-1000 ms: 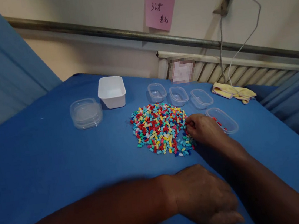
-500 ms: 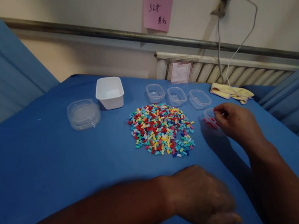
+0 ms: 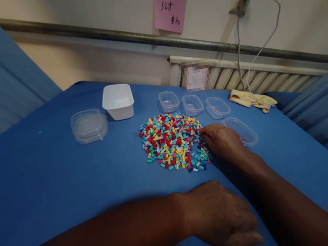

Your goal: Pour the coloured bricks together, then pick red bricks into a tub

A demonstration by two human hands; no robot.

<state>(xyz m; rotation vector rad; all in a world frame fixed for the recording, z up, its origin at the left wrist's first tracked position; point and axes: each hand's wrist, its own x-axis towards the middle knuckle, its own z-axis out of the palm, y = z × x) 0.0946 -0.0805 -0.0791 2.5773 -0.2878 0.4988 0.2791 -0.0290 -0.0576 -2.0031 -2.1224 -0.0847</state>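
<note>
A heap of small multicoloured plastic building bricks (image 3: 170,142) lies on the blue cloth. At its right edge is my right hand (image 3: 224,140), thumb and fingertips brought together among the bricks; whether a brick is between them is hidden. Behind that hand, a clear plastic container (image 3: 250,136) has red bricks in it, partly covered by my wrist. My left hand (image 3: 224,216) rests low in front of the heap, apart from it, with its fingers curled under. What it holds, if anything, is out of sight.
Three clear containers (image 3: 192,105) stand in a row behind the heap. To the left are a white tub (image 3: 118,103) and stacked clear lids (image 3: 90,128). A yellow cloth (image 3: 253,99) lies at the back right by the radiator (image 3: 221,71). Blue curtains hang at both sides.
My right hand has moved left from above the container with red bricks to the right edge of the heap. My left hand stays in nearly the same place.
</note>
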